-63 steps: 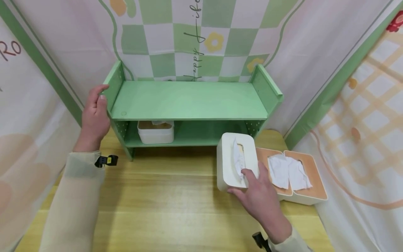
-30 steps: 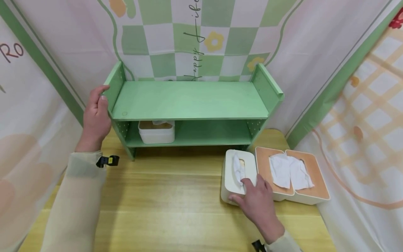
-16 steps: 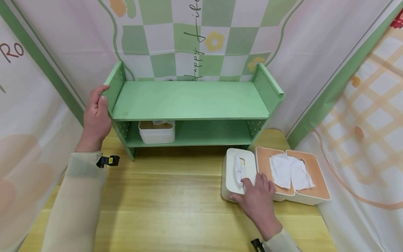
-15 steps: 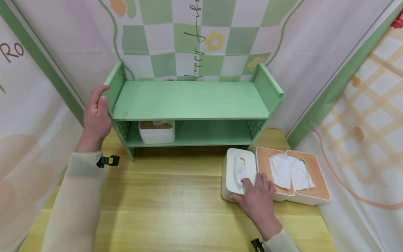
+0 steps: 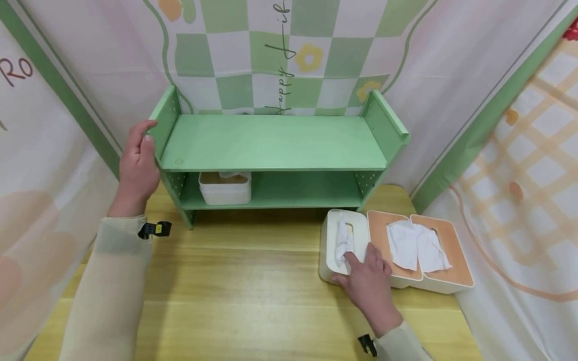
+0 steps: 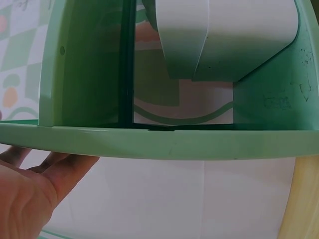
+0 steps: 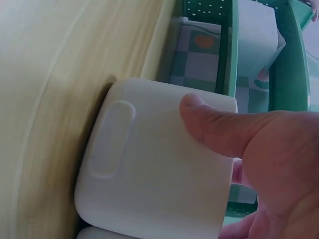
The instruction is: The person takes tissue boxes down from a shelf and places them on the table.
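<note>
In the head view my right hand (image 5: 370,286) holds a white tissue box (image 5: 360,230) at its near end, the fingers on the lid and the thumb at the front. The right wrist view has the thumb (image 7: 209,122) flat on the end face of this box. A tissue sticks out of its oval slot. The box stands on the wooden table (image 5: 226,291) beside two tan-topped tissue boxes. My left hand (image 5: 137,173) rests against the left side panel of a green shelf (image 5: 271,143), its fingers (image 6: 75,167) along the outer face.
A white-sided tissue box with a brown top (image 5: 226,193) stands at the left of the lower shelf. The two tan-topped boxes, left (image 5: 379,223) and right (image 5: 451,250), stand side by side near the right table edge. Printed curtains (image 5: 496,225) hang around the table.
My right hand brought the white tissue box down onto the table beside the tan-topped boxes, then slid it slightly back toward the shelf. My left hand stays on the side panel.
</note>
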`<move>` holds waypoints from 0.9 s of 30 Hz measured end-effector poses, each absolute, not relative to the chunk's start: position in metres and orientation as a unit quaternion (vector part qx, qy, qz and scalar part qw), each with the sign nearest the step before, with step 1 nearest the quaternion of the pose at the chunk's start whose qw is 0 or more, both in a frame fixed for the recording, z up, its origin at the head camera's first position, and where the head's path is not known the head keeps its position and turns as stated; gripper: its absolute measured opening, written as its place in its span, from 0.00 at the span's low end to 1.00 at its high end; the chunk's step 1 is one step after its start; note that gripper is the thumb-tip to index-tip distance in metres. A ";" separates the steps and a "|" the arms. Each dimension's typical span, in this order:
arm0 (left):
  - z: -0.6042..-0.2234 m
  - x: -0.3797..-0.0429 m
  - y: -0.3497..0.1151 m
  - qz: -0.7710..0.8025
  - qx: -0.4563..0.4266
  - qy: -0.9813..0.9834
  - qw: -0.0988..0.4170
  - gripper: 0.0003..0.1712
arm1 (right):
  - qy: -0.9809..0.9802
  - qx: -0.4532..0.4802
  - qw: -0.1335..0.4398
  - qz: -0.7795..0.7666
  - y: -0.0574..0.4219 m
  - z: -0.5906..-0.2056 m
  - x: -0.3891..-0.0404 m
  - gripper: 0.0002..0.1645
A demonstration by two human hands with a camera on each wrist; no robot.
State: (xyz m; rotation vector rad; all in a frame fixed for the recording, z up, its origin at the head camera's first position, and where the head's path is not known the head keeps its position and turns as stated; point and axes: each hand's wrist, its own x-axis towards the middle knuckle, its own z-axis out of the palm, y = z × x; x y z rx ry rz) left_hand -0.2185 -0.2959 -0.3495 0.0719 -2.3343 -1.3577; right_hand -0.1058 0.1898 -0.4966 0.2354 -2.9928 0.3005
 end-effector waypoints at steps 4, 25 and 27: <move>-0.348 -0.218 -0.295 -0.494 0.024 -0.842 0.216 0.27 | -0.991 0.077 0.056 0.090 0.189 -0.495 -0.105 0.42; -0.348 -0.218 -0.296 -0.495 0.018 -0.841 0.217 0.27 | -0.992 0.077 0.080 0.064 0.191 -0.493 -0.095 0.40; -0.348 -0.218 -0.296 -0.496 0.017 -0.841 0.216 0.27 | -0.992 0.075 0.080 0.063 0.191 -0.493 -0.094 0.40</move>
